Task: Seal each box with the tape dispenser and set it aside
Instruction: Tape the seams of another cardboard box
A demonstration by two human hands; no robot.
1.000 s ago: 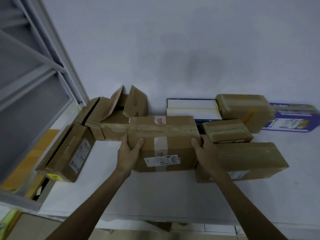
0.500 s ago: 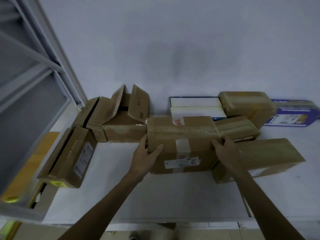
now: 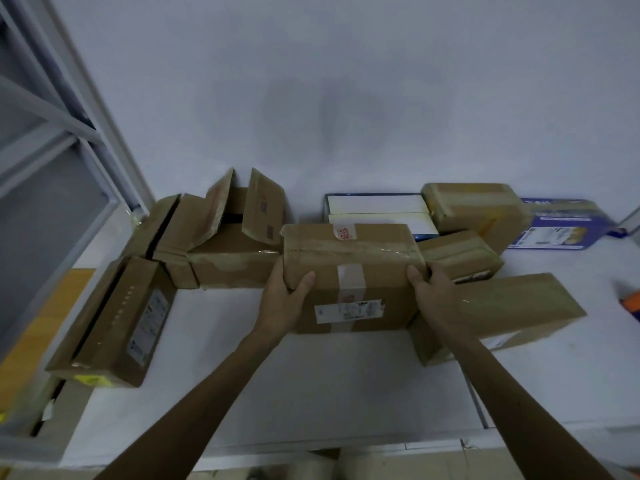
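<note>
A taped brown cardboard box point(image 3: 349, 268) with a white shipping label on its front sits in the middle of the white table point(image 3: 311, 386). My left hand point(image 3: 284, 299) grips its left end, thumb on the front face. My right hand point(image 3: 433, 292) grips its right end. The box stands among other boxes, close to the ones behind and to the right. No tape dispenser shows in the view.
An open-flapped box point(image 3: 235, 233) and a long box point(image 3: 117, 323) lie to the left. Several sealed brown boxes point(image 3: 502, 310) crowd the right, with a white-topped box point(image 3: 377, 209) and a blue carton point(image 3: 554, 226) against the wall. An orange object point(image 3: 632, 303) peeks in at the right edge.
Both hands moved the taped box to the right, away from the open box and up against the sealed boxes. The grip on both ends stayed the same.
</note>
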